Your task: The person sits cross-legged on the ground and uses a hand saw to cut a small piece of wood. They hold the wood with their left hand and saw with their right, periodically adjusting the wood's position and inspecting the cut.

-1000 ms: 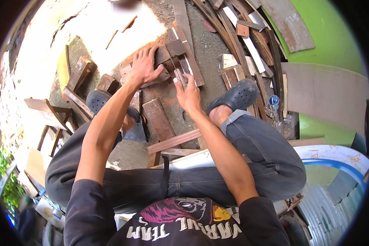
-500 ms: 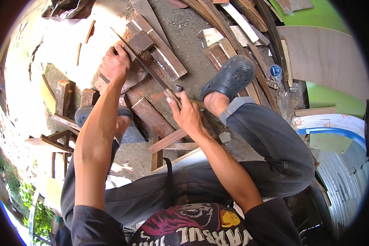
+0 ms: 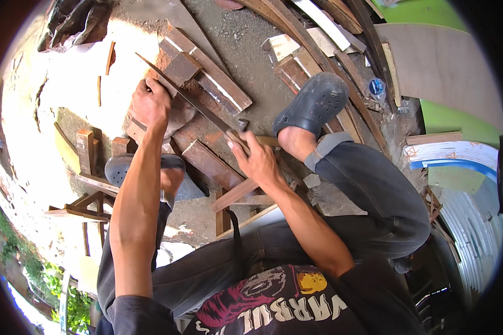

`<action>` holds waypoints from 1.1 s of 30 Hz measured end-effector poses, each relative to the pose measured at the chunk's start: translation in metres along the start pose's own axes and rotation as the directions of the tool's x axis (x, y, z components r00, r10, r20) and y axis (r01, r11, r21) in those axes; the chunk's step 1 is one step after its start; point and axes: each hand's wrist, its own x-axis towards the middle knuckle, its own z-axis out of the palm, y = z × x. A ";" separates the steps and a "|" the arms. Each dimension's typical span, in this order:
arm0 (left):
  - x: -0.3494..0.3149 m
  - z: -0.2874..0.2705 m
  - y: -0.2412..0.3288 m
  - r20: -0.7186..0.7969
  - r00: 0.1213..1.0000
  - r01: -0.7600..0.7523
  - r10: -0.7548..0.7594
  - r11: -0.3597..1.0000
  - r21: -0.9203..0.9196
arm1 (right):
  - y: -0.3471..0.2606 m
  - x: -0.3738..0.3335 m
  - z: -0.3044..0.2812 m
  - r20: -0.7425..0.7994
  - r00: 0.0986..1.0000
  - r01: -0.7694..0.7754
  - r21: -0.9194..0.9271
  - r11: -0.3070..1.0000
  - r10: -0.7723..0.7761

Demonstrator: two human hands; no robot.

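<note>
My right hand point(image 3: 258, 160) is closed round the wooden handle of a long-bladed tool point(image 3: 198, 105). Its narrow dark blade slants up and left to a pointed tip; whether it is a saw or a machete I cannot tell. My left hand point(image 3: 151, 104) makes a fist beside the blade, above a rough stone-like block point(image 3: 180, 118); what its fingers hold is hidden. Beyond the blade a short brown wood block point(image 3: 183, 68) lies on a longer board point(image 3: 224, 84) with a pale stripe. A small dark lump point(image 3: 242, 124) sits just past my right hand.
My clog-covered feet, left point(image 3: 119, 168) and right point(image 3: 313, 103), flank the work. A brown plank point(image 3: 213, 164) and a wood strip point(image 3: 235, 194) lie nearer me. Stacked timber point(image 3: 302, 30), a plastic cup point(image 3: 376, 87) and a large panel point(image 3: 444, 78) are at the right.
The whole view has shifted slightly. The blade and both hands have moved a little relative to the wood; both hands keep their closed shape.
</note>
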 end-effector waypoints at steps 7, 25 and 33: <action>0.002 -0.008 0.002 0.067 0.995 0.067 -0.068 0.998 0.020 | -0.017 0.010 0.012 0.052 0.975 -0.216 0.030 0.976 0.215; 0.000 -0.020 0.018 0.113 0.981 0.163 -0.157 0.985 -0.052 | -0.023 0.057 0.014 0.147 0.967 -0.215 0.024 0.976 0.210; 0.009 -0.021 0.023 0.100 0.983 0.164 -0.157 0.984 -0.074 | -0.024 0.068 0.014 0.106 0.982 -0.147 -0.105 0.983 0.158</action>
